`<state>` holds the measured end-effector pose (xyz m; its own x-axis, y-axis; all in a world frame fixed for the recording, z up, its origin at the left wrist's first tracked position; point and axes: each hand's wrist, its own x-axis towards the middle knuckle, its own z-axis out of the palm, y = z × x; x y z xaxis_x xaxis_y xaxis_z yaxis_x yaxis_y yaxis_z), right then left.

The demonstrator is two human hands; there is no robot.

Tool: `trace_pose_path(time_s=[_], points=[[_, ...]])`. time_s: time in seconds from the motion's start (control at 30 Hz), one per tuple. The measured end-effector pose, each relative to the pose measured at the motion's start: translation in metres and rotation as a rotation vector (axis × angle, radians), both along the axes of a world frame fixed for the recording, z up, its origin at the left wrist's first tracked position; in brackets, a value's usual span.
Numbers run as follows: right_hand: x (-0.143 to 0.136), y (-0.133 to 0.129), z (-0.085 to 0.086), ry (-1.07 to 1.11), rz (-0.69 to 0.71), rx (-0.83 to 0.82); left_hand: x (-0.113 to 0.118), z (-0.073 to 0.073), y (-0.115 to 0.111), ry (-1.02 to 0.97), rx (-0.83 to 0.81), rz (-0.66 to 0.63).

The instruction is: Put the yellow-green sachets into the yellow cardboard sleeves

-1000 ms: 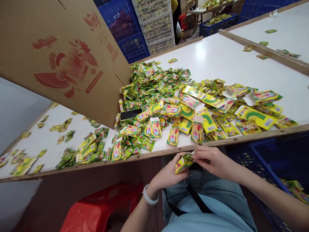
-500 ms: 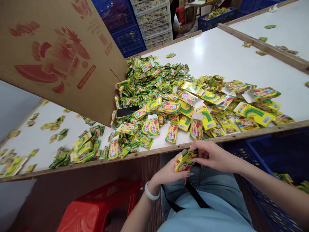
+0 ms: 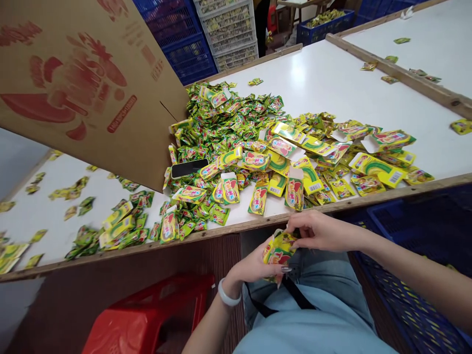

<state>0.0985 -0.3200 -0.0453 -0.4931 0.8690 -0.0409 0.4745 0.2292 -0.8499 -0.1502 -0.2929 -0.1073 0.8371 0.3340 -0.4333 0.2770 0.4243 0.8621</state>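
Yellow-green carton (image 3: 276, 255) sits below the near edge of the white table (image 3: 313, 73), over the person's lap, tilted, its mouth up. The left hand (image 3: 256, 264) is clamped round it, thumb across its front. The right hand (image 3: 317, 231) has its thumb and fingers bent close together at the mouth, touching there; whether they pinch anything is hidden. A yellow packet (image 3: 285, 240) shows in the opening.

With the held carton as clock centre, a heap of green packets (image 3: 236, 120) lies on the table at 11 o'clock, and printed cartons (image 3: 295, 189) lie from 11 to 2. A phone (image 3: 190, 168) rests among packets at 10, beside a big cardboard box (image 3: 121, 118), also towards 10. A red stool (image 3: 121, 329) stands at 8, and a blue crate (image 3: 416, 305) between 3 and 4.
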Motion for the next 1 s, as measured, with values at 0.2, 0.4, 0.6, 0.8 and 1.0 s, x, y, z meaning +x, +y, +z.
trace_pose_path(time_s=[0.2, 0.4, 0.6, 0.8, 1.0], points=[[-0.008, -0.007, 0.004, 0.026, -0.071, -0.013, 0.0, 0.015, -0.004, 0.005, 0.044, -0.003], [-0.015, -0.004, 0.01, -0.092, -0.042, 0.071, 0.006, 0.017, -0.008, 0.017, 0.103, 0.066], [0.0, 0.013, 0.025, -0.107, 0.102, -0.006, 0.013, 0.021, -0.004, 0.016, 0.151, 0.151], [-0.017, 0.024, 0.019, -0.175, 0.014, -0.015, 0.021, 0.027, -0.001, 0.044, 0.24, 0.163], [-0.002, 0.012, 0.02, 0.099, 0.125, -0.36, 0.021, 0.022, 0.004, -0.025, 0.093, 0.125]])
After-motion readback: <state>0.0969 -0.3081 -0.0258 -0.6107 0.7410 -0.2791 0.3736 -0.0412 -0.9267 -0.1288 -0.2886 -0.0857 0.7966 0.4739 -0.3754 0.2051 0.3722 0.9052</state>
